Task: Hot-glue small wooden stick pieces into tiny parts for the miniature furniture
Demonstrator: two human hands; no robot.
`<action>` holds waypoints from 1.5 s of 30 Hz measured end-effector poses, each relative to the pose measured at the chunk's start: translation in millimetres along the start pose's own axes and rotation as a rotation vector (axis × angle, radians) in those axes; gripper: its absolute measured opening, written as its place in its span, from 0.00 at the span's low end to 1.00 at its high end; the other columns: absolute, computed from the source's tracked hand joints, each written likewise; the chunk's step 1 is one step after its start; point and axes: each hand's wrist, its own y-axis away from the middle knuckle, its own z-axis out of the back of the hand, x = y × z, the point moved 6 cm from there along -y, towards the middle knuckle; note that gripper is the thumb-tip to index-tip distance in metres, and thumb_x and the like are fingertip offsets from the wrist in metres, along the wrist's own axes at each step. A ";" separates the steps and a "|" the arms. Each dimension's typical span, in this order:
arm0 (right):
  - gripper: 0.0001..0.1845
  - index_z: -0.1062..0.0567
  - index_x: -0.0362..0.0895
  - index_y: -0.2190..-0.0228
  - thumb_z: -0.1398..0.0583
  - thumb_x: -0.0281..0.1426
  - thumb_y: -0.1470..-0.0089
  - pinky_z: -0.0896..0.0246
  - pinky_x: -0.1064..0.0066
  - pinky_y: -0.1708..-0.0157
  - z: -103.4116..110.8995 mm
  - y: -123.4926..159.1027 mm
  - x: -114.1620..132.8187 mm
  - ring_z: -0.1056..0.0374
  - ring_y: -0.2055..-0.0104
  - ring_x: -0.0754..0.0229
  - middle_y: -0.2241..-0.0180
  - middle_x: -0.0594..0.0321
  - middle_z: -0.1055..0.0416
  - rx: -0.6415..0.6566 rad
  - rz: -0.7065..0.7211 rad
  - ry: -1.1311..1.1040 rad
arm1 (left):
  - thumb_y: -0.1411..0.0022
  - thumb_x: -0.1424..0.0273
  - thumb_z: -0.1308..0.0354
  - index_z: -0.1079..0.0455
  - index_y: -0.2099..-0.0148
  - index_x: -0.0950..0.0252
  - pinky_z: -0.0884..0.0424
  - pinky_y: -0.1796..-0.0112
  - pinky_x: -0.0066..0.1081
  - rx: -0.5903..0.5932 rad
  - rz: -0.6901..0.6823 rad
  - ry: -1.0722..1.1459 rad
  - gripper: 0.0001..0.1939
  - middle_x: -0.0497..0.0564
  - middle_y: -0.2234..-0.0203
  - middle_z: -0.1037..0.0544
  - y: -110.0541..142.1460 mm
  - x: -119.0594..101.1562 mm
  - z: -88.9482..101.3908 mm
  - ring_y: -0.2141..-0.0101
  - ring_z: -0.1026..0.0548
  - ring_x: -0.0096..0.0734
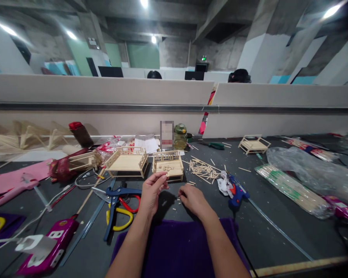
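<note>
My left hand (154,190) is raised in front of a small wooden bench model (176,172), its thumb and forefinger pinched together; whatever is between them is too small to make out. Small pale wood bits (166,168) lie on the bench's seat. To the right, my right hand (193,197) is low over the dark table with its fingers curled in, their tips partly hidden. Tiny cut wood pieces (174,209) lie between the hands. A larger wooden bench model (127,164) stands behind and left of my left hand.
Blue cutters (113,208) and scissors (124,220) lie left. Right are loose sticks (204,170), a blue glue gun (236,193) and bagged sticks (292,189). A magenta power strip (50,247) sits front left. Purple cloth (179,247) lies under my forearms. A partition (104,90) stands behind.
</note>
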 end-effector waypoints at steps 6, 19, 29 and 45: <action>0.09 0.24 0.46 0.67 0.44 0.25 0.46 0.48 0.73 0.65 7.1 -0.9 -2.3 0.33 0.61 0.60 0.65 0.61 0.27 -0.047 -0.030 -0.023 | 0.53 0.68 0.30 0.23 0.62 0.67 0.27 0.71 0.25 0.006 -0.010 0.010 0.14 0.49 0.74 0.21 -1.1 -0.6 0.4 0.74 0.26 0.24; 0.07 0.26 0.44 0.73 0.44 0.25 0.50 0.47 0.74 0.69 6.4 0.7 16.9 0.34 0.69 0.62 0.71 0.63 0.29 -0.089 0.094 -0.086 | 0.55 0.67 0.28 0.23 0.61 0.68 0.26 0.70 0.27 0.030 0.052 0.039 0.18 0.53 0.70 0.18 -4.9 11.1 3.4 0.71 0.21 0.32; 0.06 0.29 0.44 0.73 0.45 0.29 0.48 0.47 0.75 0.74 17.3 -5.4 14.3 0.42 0.77 0.64 0.77 0.68 0.34 -0.363 0.096 -0.449 | 0.54 0.67 0.28 0.23 0.59 0.68 0.26 0.69 0.27 0.040 0.044 0.033 0.19 0.54 0.68 0.19 -10.9 16.8 6.6 0.71 0.23 0.29; 0.08 0.28 0.44 0.72 0.45 0.33 0.46 0.43 0.74 0.73 23.5 -8.5 10.2 0.40 0.76 0.64 0.76 0.66 0.33 -0.493 0.074 -0.502 | 0.57 0.65 0.28 0.22 0.62 0.67 0.28 0.70 0.26 0.028 0.032 -0.045 0.18 0.51 0.72 0.20 -12.0 11.9 -0.7 0.72 0.24 0.29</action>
